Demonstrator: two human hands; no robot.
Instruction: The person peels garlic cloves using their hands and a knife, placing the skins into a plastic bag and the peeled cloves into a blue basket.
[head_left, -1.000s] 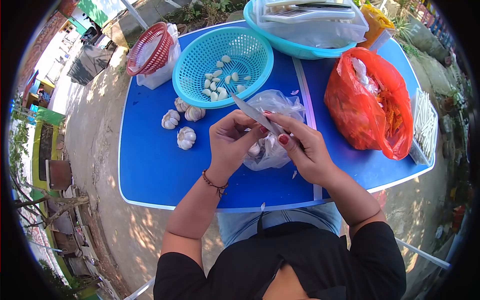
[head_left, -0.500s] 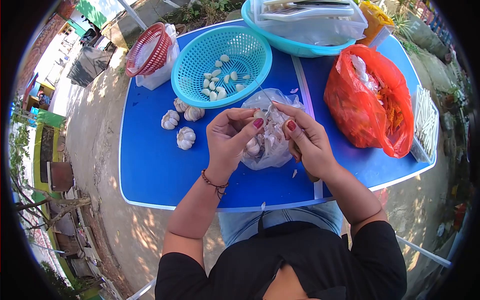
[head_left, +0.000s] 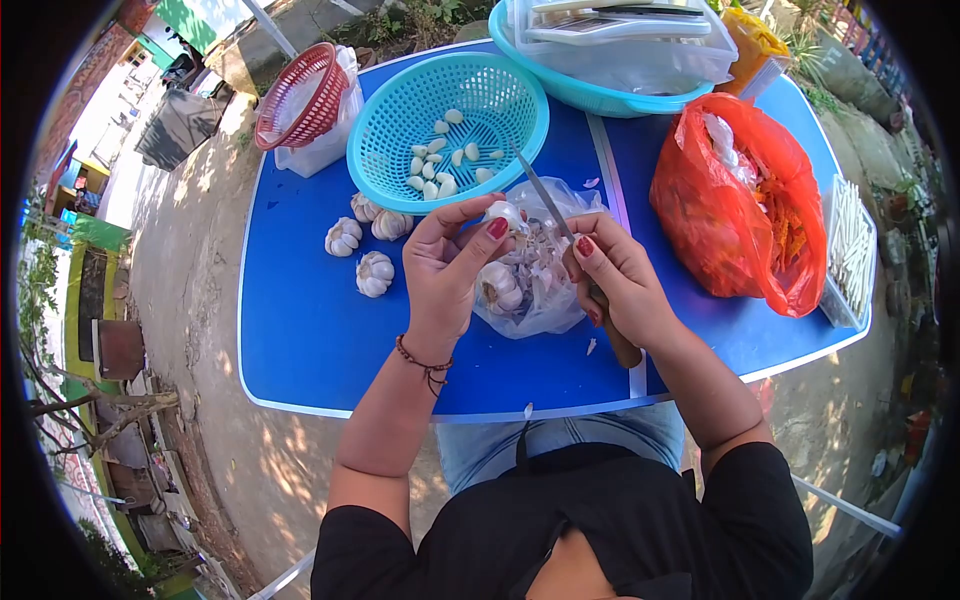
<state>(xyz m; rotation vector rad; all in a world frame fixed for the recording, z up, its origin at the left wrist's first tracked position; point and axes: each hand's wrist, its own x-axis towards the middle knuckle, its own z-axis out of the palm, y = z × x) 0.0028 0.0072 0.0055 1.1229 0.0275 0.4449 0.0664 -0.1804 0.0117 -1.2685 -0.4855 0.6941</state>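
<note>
Outdoors, in bright sun. Blue bench (head_left: 300, 330) with a white rim, split by a pale seam running from far edge to near edge. Beneath and to the left, bare dirt ground (head_left: 200, 300) dappled with leaf shadow. Beyond the far left corner, a sunlit lane (head_left: 120, 120) with colourful buildings. Greenery (head_left: 420, 20) past the far edge.

3 garlic bulbs (head_left: 363, 248) lie left of the bag (head_left: 530, 290).
</note>
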